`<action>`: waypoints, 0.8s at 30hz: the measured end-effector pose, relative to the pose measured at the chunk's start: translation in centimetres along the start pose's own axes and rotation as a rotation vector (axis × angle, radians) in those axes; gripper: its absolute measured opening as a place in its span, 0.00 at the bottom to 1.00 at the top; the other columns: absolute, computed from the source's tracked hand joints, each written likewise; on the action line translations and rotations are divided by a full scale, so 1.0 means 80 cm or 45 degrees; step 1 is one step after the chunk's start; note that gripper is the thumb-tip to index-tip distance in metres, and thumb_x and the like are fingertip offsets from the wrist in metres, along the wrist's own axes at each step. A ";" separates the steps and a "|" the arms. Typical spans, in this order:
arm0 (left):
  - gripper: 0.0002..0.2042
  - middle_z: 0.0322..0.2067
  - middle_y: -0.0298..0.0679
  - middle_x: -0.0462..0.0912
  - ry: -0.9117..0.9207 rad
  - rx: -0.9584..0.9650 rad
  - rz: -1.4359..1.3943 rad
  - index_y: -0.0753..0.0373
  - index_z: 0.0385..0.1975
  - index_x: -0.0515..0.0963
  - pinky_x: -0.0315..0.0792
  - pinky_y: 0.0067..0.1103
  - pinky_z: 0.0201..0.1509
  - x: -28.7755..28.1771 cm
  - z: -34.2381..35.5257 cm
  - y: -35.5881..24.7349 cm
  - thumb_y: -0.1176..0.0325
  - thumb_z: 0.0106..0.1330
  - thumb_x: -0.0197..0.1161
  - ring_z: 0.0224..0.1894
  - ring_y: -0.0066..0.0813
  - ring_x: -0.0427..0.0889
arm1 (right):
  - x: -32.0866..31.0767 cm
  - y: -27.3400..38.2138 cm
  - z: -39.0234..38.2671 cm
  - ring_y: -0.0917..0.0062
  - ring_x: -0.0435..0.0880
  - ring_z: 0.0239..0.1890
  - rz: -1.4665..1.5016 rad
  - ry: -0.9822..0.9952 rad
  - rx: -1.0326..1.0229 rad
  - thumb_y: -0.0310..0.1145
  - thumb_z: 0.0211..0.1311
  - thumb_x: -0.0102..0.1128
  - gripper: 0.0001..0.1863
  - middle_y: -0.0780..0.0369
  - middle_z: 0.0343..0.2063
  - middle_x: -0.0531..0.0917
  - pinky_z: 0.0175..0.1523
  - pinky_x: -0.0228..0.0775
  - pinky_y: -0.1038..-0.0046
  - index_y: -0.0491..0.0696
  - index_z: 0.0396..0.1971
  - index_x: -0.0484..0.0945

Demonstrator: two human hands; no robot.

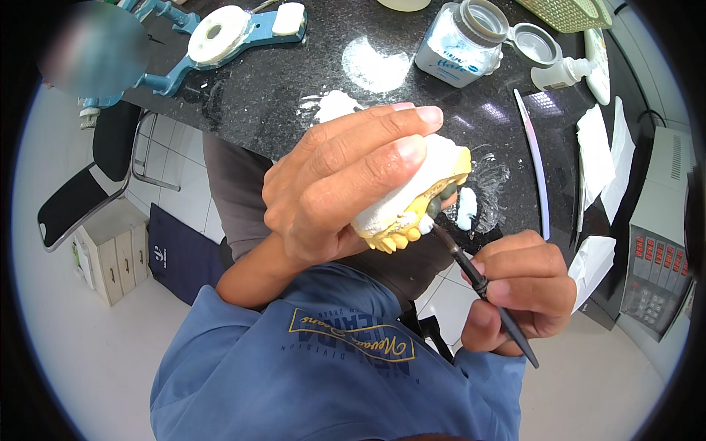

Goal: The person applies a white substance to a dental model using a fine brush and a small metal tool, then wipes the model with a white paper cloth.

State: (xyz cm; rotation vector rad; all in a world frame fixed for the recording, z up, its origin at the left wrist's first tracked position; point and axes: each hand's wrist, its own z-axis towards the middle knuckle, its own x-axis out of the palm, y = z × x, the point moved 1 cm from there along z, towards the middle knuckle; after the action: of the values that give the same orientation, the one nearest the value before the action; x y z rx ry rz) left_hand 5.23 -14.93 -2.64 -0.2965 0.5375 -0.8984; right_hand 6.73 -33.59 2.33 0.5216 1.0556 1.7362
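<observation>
My left hand (334, 180) is wrapped round a dental cast (412, 198), a white plaster base with yellow teeth along its lower edge. The cast is held tilted above the front of the dark counter. Greenish-grey pieces show on its right side, beside the yellow part. In my right hand (526, 290) a slim brush (479, 283) with a black handle is pinched like a pen. Its brown tip lies close to a small white tooth on the cast; whether it touches I cannot tell. Part of the cast is hidden behind my left fingers.
A blue articulator (250, 38) stands at the far left of the speckled counter (243, 95). White powder (376, 65) is spread near an open jar (460, 48). A small bottle (562, 75), a curved pale strip (533, 162) and paper sheets (594, 154) lie at the right, near a control box (657, 235).
</observation>
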 end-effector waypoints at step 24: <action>0.31 0.46 0.61 0.74 -0.026 0.006 -0.026 0.67 0.54 0.62 0.79 0.24 0.43 0.000 -0.001 -0.001 0.74 0.51 0.72 0.44 0.40 0.81 | -0.019 -0.009 -0.010 0.76 0.75 0.20 0.198 -0.100 -0.110 0.32 0.56 0.66 0.17 0.59 0.26 0.73 0.22 0.71 0.78 0.44 0.40 0.68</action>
State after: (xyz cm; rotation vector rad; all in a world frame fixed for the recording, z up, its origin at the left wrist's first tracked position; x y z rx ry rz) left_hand 5.16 -14.99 -2.71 -0.3070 0.5142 -0.9153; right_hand 7.13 -35.17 1.52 0.6264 0.9005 1.8724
